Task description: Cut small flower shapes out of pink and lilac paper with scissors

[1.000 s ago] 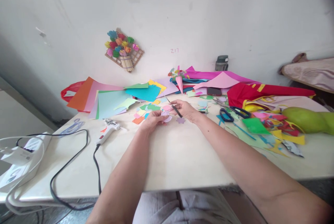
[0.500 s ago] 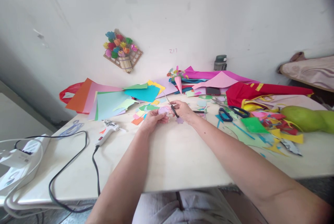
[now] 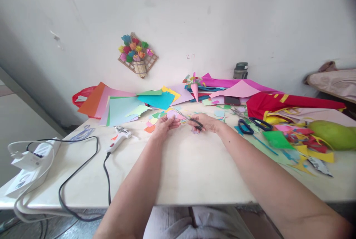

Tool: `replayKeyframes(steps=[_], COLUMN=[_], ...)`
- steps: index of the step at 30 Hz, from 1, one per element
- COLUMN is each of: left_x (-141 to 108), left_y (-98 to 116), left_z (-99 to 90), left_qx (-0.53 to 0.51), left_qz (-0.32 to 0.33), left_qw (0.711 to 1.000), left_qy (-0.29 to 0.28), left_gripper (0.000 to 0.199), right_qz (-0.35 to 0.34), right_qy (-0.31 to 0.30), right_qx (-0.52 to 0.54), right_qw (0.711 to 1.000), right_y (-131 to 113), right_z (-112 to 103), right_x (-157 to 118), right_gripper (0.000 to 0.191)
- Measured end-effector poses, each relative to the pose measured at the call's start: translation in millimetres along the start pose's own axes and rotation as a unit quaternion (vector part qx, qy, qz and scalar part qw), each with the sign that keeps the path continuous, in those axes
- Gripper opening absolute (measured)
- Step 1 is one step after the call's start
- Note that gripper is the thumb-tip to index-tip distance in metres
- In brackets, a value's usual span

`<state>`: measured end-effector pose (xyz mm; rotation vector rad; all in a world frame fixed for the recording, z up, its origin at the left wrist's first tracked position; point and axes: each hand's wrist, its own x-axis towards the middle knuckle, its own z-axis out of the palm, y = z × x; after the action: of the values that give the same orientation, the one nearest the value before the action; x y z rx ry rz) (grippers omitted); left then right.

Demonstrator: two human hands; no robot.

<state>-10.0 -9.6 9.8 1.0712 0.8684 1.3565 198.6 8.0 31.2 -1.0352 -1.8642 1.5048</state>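
Head view: purple paper piece (image 3: 171,114) and dark-handled scissors (image 3: 197,124), in hand at the tabletop (image 3: 200,172).
Left hand (image 3: 166,125): pinching the paper, which lies at its 1 o'clock, nearer than to the right. Right hand (image 3: 207,122): fingers at the scissors' handles; long axis 4 to 10 o'clock, tips toward the paper, contact unclear. Glue gun (image 3: 118,140): between the left hand's 8 and 9 o'clock.

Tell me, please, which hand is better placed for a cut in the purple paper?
Probably the right hand: it holds the scissors, blades close to the purple paper, while the left hand is occupied holding that paper.
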Motion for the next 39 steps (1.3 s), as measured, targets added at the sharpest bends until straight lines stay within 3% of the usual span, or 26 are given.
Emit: replayKeyframes(steps=[8,19,39], left_x=[-0.6,1.4,-1.0], left_y=[1.2,-3.9,-1.9], left_z=[0.7,-4.9,-1.9], left_qx=[-0.007,0.013,0.007], left_qz=[-0.016,-0.021,-0.035], left_qw=[1.0,0.999,0.999], left_qy=[0.006,-0.034,-0.036], left_gripper=[0.029,0.033,0.032], right_qz=[0.026,0.011,0.012], right_qy=[-0.021,-0.008,-0.015], right_qx=[-0.045,-0.076,-0.062], right_qw=[0.998,0.997,0.998], right_y=[-4.1,-4.5,-1.3], right_z=[-1.5,3.3,4.3], right_x=[-4.8,-2.8,-0.7], right_gripper=[0.022,0.026,0.028])
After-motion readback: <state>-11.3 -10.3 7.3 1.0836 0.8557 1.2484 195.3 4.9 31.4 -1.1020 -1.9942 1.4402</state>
